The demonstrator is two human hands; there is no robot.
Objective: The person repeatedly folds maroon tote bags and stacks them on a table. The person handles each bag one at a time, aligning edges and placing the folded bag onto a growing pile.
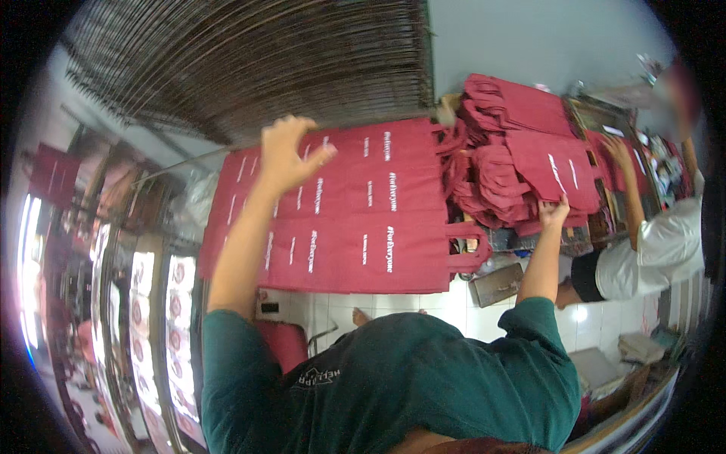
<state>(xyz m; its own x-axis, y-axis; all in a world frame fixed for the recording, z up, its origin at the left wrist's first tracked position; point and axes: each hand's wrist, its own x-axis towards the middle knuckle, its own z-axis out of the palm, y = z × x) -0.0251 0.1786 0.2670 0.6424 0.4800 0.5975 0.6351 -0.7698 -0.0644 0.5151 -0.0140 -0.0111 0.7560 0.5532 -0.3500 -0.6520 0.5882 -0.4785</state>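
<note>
Dark red fabric tote bags point(344, 261) with white print lie flat and overlapping in rows before me. Over their far left part I hold my left hand point(291, 155) raised, thumb and fingers apart, with nothing in it. To the right, my right hand point(554, 212) pinches the near edge of a printed red tote bag point(556, 170). That bag rests on a heap beside a pile of folded red bags point(495, 178), whose looped handles stick out to the left. More red bags point(522, 106) are stacked behind it.
At the right, a co-worker in a white shirt point(654, 253) has a hand point(620, 155) over another red bag. Dark slatted racks point(265, 68) stand at the back. A red chair point(283, 344) is under the near left edge; a brown box point(495, 286) sits below the heap.
</note>
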